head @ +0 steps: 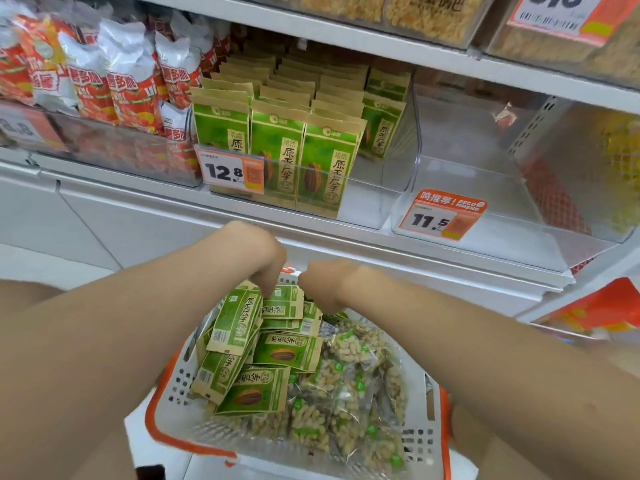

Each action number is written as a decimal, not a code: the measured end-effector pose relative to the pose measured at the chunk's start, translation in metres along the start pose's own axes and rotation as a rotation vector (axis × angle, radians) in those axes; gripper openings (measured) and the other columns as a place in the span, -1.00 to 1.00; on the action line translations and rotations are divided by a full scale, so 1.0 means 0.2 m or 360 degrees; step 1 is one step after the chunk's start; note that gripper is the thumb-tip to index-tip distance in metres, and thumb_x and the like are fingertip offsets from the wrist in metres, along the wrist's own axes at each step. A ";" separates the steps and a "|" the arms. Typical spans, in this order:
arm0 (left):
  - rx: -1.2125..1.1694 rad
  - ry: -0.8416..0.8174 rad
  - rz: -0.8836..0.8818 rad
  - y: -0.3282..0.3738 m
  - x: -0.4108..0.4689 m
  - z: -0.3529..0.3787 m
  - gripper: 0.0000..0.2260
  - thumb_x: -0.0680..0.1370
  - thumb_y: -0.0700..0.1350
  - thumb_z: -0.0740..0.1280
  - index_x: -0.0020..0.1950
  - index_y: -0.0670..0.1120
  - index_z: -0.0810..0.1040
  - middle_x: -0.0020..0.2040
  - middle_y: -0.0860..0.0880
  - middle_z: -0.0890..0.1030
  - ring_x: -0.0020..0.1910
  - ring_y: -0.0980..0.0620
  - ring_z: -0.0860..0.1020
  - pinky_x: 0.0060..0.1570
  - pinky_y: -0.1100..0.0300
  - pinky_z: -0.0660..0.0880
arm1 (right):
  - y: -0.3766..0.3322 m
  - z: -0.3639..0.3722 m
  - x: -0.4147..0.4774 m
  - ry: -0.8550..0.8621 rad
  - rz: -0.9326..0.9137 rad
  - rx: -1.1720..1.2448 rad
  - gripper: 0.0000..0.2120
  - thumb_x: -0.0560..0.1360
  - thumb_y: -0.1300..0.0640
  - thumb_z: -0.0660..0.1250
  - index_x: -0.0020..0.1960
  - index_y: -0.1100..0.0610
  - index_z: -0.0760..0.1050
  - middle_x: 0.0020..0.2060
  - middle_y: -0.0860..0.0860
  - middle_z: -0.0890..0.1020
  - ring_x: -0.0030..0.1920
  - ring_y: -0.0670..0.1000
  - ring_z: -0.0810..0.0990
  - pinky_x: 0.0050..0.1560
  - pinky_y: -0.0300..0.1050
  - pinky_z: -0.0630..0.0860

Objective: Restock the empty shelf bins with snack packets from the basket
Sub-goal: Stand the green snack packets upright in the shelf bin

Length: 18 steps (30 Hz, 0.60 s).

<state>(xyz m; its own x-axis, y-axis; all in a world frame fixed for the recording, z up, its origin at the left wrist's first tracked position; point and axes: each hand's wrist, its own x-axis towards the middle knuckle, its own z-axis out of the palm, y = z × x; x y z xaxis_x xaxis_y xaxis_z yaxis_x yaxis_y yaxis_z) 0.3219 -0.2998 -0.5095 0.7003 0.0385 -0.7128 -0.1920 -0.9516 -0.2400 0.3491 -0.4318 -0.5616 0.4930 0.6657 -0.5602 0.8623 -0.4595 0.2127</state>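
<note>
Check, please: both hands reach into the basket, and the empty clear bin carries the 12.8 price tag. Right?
Not quite. The head view shows the empty clear bin carrying the 11.5 tag; the 12.8 tag hangs on the bin of green packets. The left hand and right hand do reach into the basket.

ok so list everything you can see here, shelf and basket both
basket: one, white with orange rim, bottom centre
green packets: loose pile, green and tan, left and far side of the basket
clear packets: many, pale snack inside, right and near side of the basket
shelf packets: upright rows, green and tan, middle bin
empty bin: one, clear, right of the middle bin
red bags: many, red and white, left bin
12.8 tag: one, orange and white, front of the middle bin
11.5 tag: one, orange and white, front of the empty bin
top tubs: at least two, clear with tan snacks, top shelf
left hand: reaching down onto the green packets, grip hidden
right hand: beside it, also down on the packets, grip hidden
</note>
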 end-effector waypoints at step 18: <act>-0.0095 0.0155 0.0168 0.01 0.08 0.05 -0.68 0.65 0.00 0.31 -0.27 -0.08 0.44 -0.22 -0.05 0.49 -0.23 -0.11 0.45 -0.07 0.02 0.52 | -0.30 0.40 0.13 -0.0051 -0.0401 -0.0331 -0.84 0.57 0.28 0.38 -0.17 0.14 0.52 -0.26 0.00 0.57 -0.31 -0.01 0.55 -0.34 -0.05 0.60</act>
<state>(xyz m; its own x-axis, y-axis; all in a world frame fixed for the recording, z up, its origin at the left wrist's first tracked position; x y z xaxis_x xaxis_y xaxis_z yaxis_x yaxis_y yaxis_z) 0.3258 -0.2984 -0.5282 0.7422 -0.0897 -0.6641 -0.2289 -0.9653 -0.1254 0.3009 -0.4350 -0.6534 0.2603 0.7230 -0.6399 0.9634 -0.1508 0.2215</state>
